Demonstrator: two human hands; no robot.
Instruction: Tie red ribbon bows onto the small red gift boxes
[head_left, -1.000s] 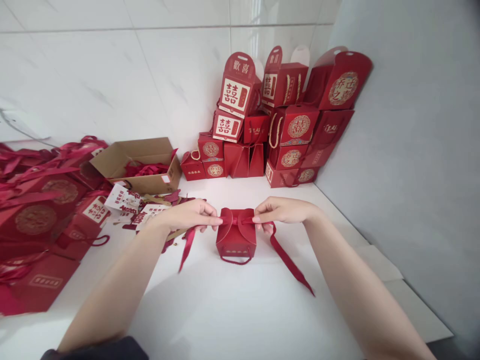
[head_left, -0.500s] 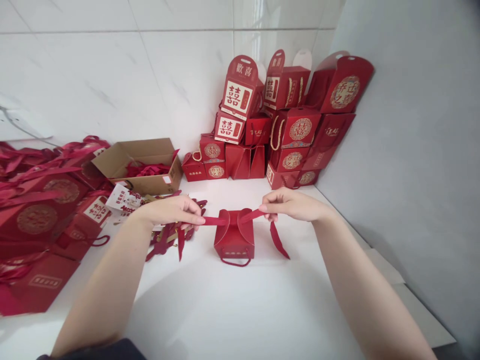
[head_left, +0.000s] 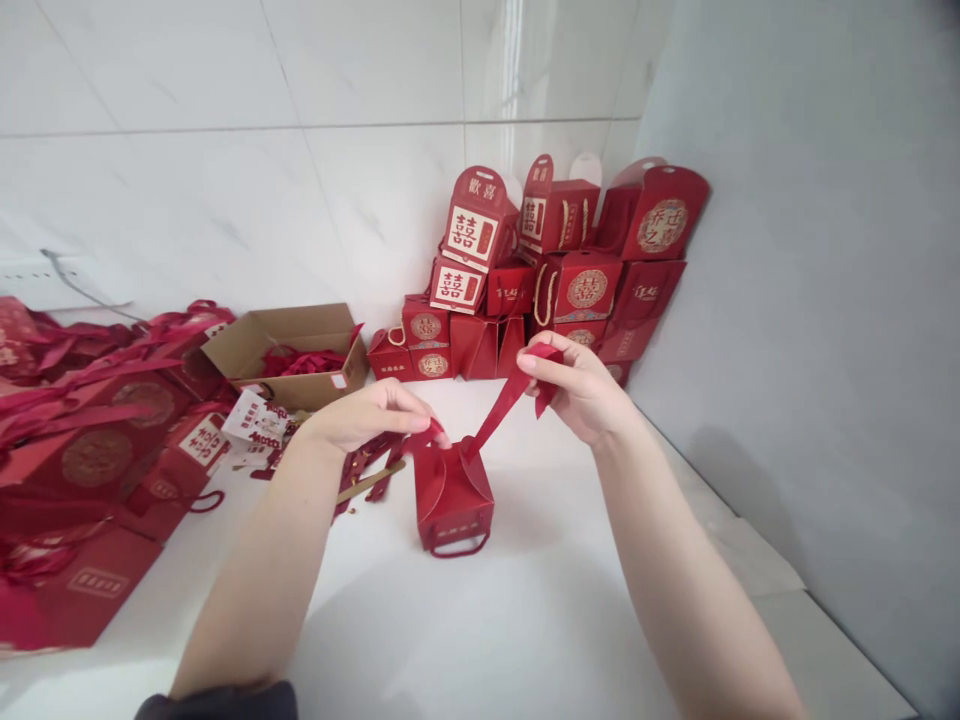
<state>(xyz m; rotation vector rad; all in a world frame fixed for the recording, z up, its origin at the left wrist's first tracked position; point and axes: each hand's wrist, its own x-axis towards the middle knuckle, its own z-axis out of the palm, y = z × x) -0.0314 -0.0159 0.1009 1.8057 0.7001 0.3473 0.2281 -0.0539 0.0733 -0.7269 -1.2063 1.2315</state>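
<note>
Left grip [head_left: 367,418] pinched shut on a ribbon end [head_left: 432,436] atop the red gift box [head_left: 452,497]; right grip [head_left: 577,392] closed on the raised satin ribbon [head_left: 504,398].

A small gift box [head_left: 454,495] stands in the middle of the counter [head_left: 487,620]. Behind it, stacked gift boxes [head_left: 589,288] fill the far corner, against the tiled wall [head_left: 225,180] and the side wall [head_left: 795,300]. Gift bags [head_left: 97,460] lie along the counter's left side. Beside them sits a cardboard box [head_left: 300,392] with ribbons [head_left: 304,362] inside, and paper tags [head_left: 255,420] lie just in front of it.
</note>
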